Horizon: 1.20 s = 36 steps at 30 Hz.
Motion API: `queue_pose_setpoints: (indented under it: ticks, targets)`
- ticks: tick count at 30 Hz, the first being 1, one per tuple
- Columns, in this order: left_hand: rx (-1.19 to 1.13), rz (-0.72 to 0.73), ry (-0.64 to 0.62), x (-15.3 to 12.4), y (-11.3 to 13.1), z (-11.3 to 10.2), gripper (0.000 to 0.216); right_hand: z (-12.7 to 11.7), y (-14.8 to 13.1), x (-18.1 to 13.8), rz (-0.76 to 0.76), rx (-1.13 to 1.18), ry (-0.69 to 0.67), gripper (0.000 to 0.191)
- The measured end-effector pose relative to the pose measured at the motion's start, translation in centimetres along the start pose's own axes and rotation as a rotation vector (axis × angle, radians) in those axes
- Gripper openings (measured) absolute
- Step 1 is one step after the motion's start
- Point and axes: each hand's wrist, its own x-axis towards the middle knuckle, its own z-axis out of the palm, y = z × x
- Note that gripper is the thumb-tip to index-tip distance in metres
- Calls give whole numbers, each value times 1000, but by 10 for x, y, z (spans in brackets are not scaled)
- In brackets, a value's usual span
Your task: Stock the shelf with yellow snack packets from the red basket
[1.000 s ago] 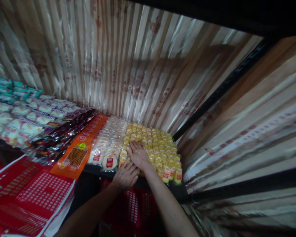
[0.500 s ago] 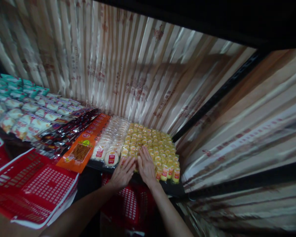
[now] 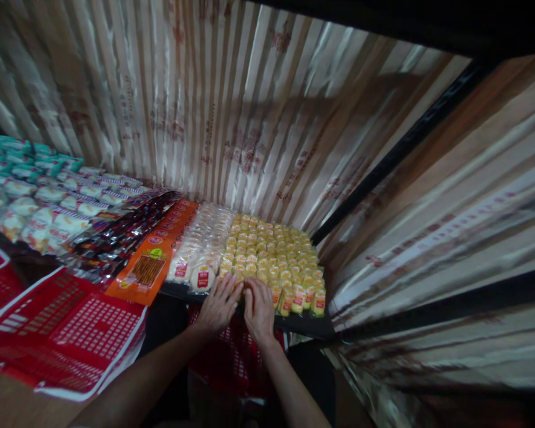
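Observation:
Rows of small yellow wrapped snack packs stand close together on a black shelf. My left hand lies at the front left of these rows, its fingers stretched out and touching the front packs. Beside it, my right hand rests against the front of the same packs, fingers extended and slightly bent. The packs right under both hands are hidden. Just left of the yellow rows are clear-wrapped round white crackers with red labels.
Further left lie an orange snack bag, dark shiny packets, white packets and green packets. Red baskets stand below the shelf. Pleated printed sheeting backs the shelf, and a black post rises at the right.
My right hand has drawn back from over the yellow packs to their front edge. My left hand stays near the front edge, and the view has shifted slightly.

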Motion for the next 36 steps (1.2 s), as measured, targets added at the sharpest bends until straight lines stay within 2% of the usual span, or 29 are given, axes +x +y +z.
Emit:
queue_pose_setpoints:
  ticks: [4, 8, 12, 17, 27, 33, 36]
  targets:
    - [15, -37, 27, -4, 4, -6, 47, 5, -2, -34, 29, 34, -14, 29]
    - [7, -85, 75, -17, 10, -4, 42, 20, -3, -51, 23, 87, -45, 36]
    - [-40, -108, 44, -28, 8, -1, 41, 33, -3, -52, 42, 121, -60, 44]
    - [-126, -59, 4, -27, -3, 0, 41, 40, -3, -49, 82, 99, -77, 51]
    - [-216, -85, 69, -22, -6, 4, 38, 39, -7, -42, 112, 92, -96, 54]
    - [-273, -102, 23, -15, -4, 7, 35, 33, 1, -51, 123, 181, -26, 47]
    - [-311, -114, 17, -9, -4, 5, 34, 26, 6, -52, 176, 157, 20, 46]
